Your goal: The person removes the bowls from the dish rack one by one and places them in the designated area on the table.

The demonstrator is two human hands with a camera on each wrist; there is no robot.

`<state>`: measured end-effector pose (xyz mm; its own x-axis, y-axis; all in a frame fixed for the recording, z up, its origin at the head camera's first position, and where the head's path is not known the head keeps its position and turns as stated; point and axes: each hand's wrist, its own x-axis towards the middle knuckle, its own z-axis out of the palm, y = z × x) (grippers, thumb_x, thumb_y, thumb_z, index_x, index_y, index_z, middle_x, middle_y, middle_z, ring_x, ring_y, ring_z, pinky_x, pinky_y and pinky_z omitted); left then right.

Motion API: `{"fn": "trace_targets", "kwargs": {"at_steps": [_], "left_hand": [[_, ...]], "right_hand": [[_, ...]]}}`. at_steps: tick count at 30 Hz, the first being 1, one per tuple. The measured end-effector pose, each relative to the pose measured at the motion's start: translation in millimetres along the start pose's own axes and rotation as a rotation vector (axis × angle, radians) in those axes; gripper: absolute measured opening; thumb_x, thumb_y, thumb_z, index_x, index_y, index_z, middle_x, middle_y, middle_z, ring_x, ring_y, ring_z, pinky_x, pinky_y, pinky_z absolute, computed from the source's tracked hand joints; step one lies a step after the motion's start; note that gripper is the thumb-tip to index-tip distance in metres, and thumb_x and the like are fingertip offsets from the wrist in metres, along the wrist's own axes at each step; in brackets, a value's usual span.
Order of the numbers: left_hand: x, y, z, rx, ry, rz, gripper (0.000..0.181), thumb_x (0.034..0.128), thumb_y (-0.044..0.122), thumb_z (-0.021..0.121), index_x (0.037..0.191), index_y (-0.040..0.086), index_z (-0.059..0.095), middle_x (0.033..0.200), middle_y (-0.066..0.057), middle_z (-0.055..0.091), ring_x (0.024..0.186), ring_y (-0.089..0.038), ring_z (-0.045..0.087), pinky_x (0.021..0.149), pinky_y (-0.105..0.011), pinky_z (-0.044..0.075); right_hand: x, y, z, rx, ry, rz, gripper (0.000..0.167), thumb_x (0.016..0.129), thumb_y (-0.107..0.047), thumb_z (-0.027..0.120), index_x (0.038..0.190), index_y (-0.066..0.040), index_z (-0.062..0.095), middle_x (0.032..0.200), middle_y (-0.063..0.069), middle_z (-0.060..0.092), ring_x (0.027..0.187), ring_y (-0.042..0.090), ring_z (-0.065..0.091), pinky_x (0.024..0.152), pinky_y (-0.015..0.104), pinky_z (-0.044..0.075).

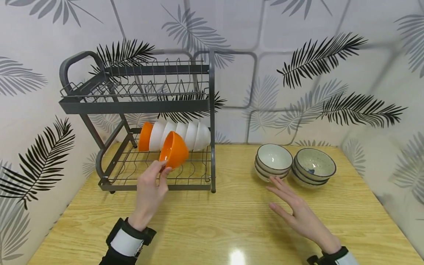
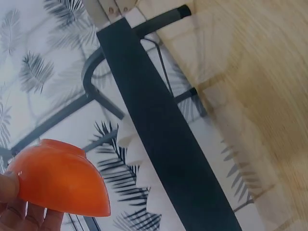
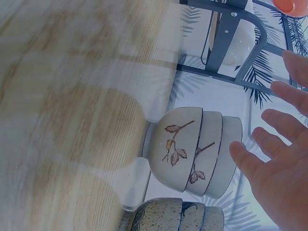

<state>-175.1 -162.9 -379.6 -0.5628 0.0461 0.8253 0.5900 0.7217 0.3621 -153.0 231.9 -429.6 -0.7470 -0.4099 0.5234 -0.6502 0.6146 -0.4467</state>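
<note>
My left hand point(image 1: 152, 189) pinches an orange bowl point(image 1: 176, 150) by its rim, thumb on one side and fingers on the other. The bowl is tilted on its side in front of the lower shelf of a dark dish rack point(image 1: 135, 107); whether it touches the rack I cannot tell. Behind it, a row of white bowls point(image 1: 202, 137) and another orange bowl point(image 1: 145, 137) stand on edge on that shelf. My right hand point(image 1: 299, 213) holds nothing, its fingers spread beside a stack of white bowls point(image 3: 175, 149) with a leaf-twig pattern.
A stack of speckled greenish bowls point(image 1: 315, 165) stands right of the white stack on the wooden table point(image 1: 212, 217). The rack's upper shelf point(image 1: 142, 88) has wire dividers. A leaf-patterned wall covering point(image 1: 238, 81) rises behind everything.
</note>
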Motion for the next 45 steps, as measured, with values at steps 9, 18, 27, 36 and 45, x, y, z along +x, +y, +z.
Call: {"fn": "trace_targets", "kwargs": {"at_steps": [9,18,27,36,45], "left_hand": [[-9.7,19.3,12.4,-0.041,-0.066,0.108,0.024,0.0805,-0.012,0.075,0.102,-0.004,0.071,0.085,-0.011,0.068,0.064,-0.012,0.058,0.055,-0.019,0.050],[-15.6,34.5,26.3,-0.104,-0.079,0.215,0.026,0.0746,-0.011,0.080,0.099,-0.001,0.076,0.081,-0.005,0.064,0.061,-0.010,0.053,0.054,-0.015,0.048],[-20.3,50.9,40.3,-0.093,-0.173,0.330,0.027,0.0731,-0.006,0.083,0.097,0.006,0.080,0.082,-0.002,0.068,0.066,-0.011,0.059,0.061,-0.018,0.053],[-27.5,63.7,55.9,0.005,-0.295,0.443,0.023,0.0774,0.001,0.082,0.094,0.016,0.078,0.078,0.005,0.062,0.069,-0.008,0.060,0.064,-0.016,0.052],[-37.6,71.2,64.9,0.019,-0.440,0.477,0.035,0.0728,-0.003,0.082,0.097,0.021,0.078,0.081,0.008,0.065,0.069,-0.005,0.059,0.063,-0.009,0.047]], "right_hand": [[0.4,-2,-2,0.074,-0.010,0.014,0.045,0.094,-0.007,0.068,0.138,-0.007,0.059,0.159,0.017,0.040,0.151,-0.007,0.017,0.116,0.003,0.011],[0.7,-4,-5,0.157,0.000,0.013,0.049,0.094,0.000,0.065,0.140,-0.011,0.058,0.163,-0.004,0.034,0.150,-0.008,0.021,0.116,0.003,0.016],[0.0,-5,-6,0.181,0.001,0.049,0.049,0.095,-0.002,0.064,0.141,-0.015,0.058,0.162,0.009,0.038,0.150,-0.005,0.026,0.114,0.001,0.018],[0.7,-11,-2,0.184,0.020,0.023,0.051,0.094,0.000,0.065,0.142,-0.015,0.057,0.161,-0.001,0.040,0.146,-0.007,0.032,0.114,0.004,0.022],[2.4,-16,10,0.185,0.081,-0.132,0.066,0.077,0.004,0.081,0.138,-0.004,0.059,0.153,0.012,0.051,0.147,0.005,0.040,0.119,0.012,0.029]]}}
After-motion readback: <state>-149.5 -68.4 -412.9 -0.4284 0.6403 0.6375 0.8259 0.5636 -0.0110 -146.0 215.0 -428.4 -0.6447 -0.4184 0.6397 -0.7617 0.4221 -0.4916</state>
